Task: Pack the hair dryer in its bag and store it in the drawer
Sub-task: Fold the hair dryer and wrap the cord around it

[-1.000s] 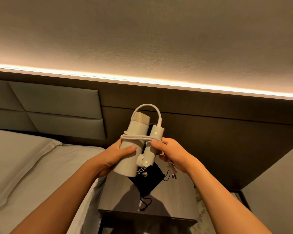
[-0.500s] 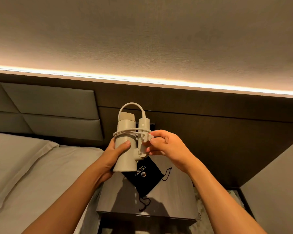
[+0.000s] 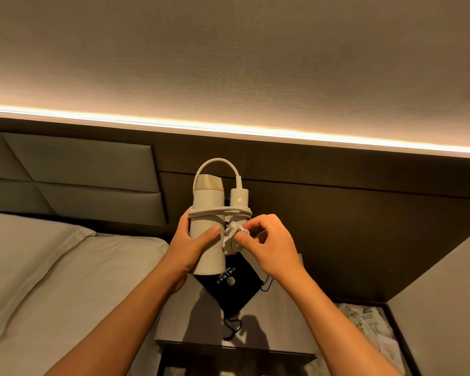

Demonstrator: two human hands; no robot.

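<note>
A cream folded hair dryer (image 3: pixel 208 202) is held upright above the nightstand, its cord (image 3: pixel 219 212) wound around barrel and handle. My left hand (image 3: pixel 191 246) grips the barrel from the left. My right hand (image 3: pixel 266 244) pinches the cord's white plug (image 3: pixel 231 229) against the folded handle, at the wound loops. Under the dryer a black drawstring bag (image 3: pixel 232 290) with a light logo lies flat on the nightstand, partly hidden by the dryer. No drawer shows clearly.
The grey wooden nightstand (image 3: pixel 280 321) stands below my hands. A bed with a pale sheet and a pillow (image 3: pixel 25 256) fills the left. A dark headboard wall runs behind. At the lower right lies a recess holding packets (image 3: pixel 369 324).
My right hand brought the hanging plug up from below and now pinches it at the wound cord. The dryer stayed upright in my left hand.
</note>
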